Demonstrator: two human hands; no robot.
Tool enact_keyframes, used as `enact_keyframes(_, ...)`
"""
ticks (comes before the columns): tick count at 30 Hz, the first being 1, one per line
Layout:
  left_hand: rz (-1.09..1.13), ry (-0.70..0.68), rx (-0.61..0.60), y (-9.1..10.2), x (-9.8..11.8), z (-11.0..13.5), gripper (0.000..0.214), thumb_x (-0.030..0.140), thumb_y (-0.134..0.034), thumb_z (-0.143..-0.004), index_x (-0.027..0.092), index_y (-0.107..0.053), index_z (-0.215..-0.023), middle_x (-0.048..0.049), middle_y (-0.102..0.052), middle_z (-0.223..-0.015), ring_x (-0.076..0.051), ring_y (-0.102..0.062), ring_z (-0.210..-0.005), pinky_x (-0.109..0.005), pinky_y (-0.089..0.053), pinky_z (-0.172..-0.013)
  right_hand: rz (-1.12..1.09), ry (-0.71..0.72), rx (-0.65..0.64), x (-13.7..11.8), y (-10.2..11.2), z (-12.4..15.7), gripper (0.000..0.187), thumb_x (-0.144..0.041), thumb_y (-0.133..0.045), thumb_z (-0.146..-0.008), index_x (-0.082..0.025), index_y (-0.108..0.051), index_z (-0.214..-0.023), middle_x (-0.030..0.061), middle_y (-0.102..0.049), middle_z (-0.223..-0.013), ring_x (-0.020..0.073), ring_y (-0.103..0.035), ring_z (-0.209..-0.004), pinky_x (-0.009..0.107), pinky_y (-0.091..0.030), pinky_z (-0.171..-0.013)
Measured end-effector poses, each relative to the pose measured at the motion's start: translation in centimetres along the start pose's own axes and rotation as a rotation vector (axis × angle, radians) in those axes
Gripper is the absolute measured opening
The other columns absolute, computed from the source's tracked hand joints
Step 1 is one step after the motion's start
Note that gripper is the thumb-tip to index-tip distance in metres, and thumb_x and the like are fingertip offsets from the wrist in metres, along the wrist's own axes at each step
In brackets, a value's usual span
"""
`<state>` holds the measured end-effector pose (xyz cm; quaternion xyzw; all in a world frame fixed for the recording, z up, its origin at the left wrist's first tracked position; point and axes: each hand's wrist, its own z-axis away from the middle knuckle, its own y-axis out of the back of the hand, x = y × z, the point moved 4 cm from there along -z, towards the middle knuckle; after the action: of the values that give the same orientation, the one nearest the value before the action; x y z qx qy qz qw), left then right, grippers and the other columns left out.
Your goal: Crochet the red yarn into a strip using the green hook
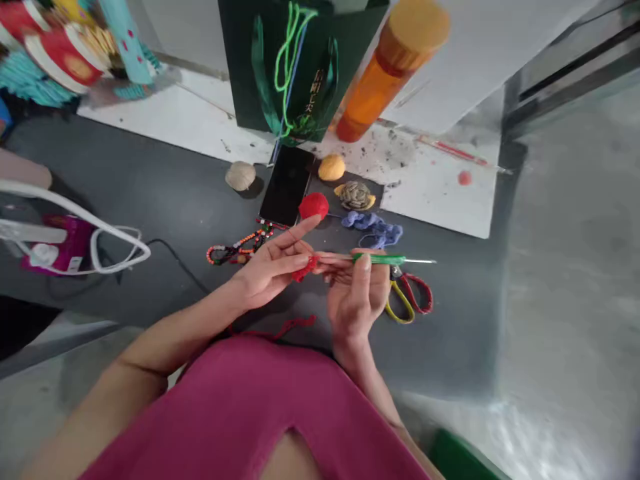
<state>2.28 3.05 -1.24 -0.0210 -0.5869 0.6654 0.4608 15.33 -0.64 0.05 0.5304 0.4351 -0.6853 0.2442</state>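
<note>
My left hand [270, 267] pinches a small red crocheted piece [304, 269] between its fingers, with the index finger stretched out. My right hand [357, 297] grips a green-handled crochet hook [379, 259] whose metal shaft points right, and its near end meets the red piece. A red yarn ball [314, 206] lies just beyond my left fingertip. A loose red yarn strand [280, 327] trails over my pink top [240, 413]. Red-and-yellow-handled scissors [407, 297] lie just right of my right hand, untouched.
A dark table [150, 160] holds a black phone [287, 185], a beaded string [240, 245], blue yarn [373, 229], and tan and beige crocheted pieces. Beyond stand a green gift bag [300, 60] and an orange bottle [393, 73]. A white cable [95, 230] lies at left.
</note>
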Motion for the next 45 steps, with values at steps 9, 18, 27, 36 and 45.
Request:
enact_keyframes(9,-0.208,-0.15,-0.017,-0.4,-0.1,0.1,0.065,0.024,-0.093,-0.079,0.034,-0.074,-0.14,0.0036,-0.069,-0.087,-0.006,-0.059,-0.074,-0.021,-0.052,-0.075,-0.014,0.064,-0.04,0.7,-0.1,0.4,0.017,-0.041,-0.083,-0.087,-0.028,-0.073,-0.088,-0.0048,-0.08,-0.079,0.0135,-0.074,-0.065,0.028,-0.06,-0.063)
enact_keyframes(18,-0.394,-0.284,0.071,-0.2,0.6,0.3,0.08,0.026,-0.09,-0.081,0.033,-0.059,-0.155,0.0052,-0.068,-0.083,-0.007,-0.057,-0.068,-0.02,-0.051,-0.068,0.158,0.201,-0.206,0.3,0.2,0.3,0.006,-0.029,-0.073,-0.098,-0.03,-0.079,-0.1,-0.0035,-0.073,-0.086,0.0106,-0.065,-0.072,0.024,-0.053,-0.062)
enact_keyframes(27,-0.354,-0.232,0.089,-0.4,0.5,0.4,0.065,0.025,-0.092,-0.078,0.03,-0.073,-0.141,0.0048,-0.067,-0.077,-0.009,-0.057,-0.07,-0.023,-0.052,-0.072,0.232,0.158,-0.132,0.9,0.5,0.2,0.006,-0.033,-0.079,-0.093,-0.028,-0.079,-0.097,-0.0032,-0.071,-0.082,0.0102,-0.062,-0.063,0.025,-0.052,-0.056)
enact_keyframes(36,-0.166,-0.107,0.066,-0.2,-0.3,0.0,0.068,0.028,-0.092,-0.077,0.027,-0.072,-0.142,0.0057,-0.065,-0.079,-0.008,-0.057,-0.073,-0.024,-0.049,-0.077,0.123,0.11,-0.101,1.1,0.1,0.2,0.006,-0.034,-0.081,-0.09,-0.028,-0.078,-0.092,-0.0046,-0.066,-0.078,0.0074,-0.055,-0.055,0.022,-0.046,-0.05)
enact_keyframes(45,-0.216,-0.16,0.067,0.1,-0.4,0.0,0.094,0.028,-0.091,-0.078,0.035,-0.049,-0.162,0.0076,-0.07,-0.083,-0.007,-0.059,-0.073,-0.023,-0.049,-0.076,0.15,0.171,-0.163,1.2,0.3,0.4,0.005,-0.026,-0.078,-0.094,-0.029,-0.079,-0.098,-0.0052,-0.069,-0.081,0.0073,-0.062,-0.06,0.021,-0.051,-0.054)
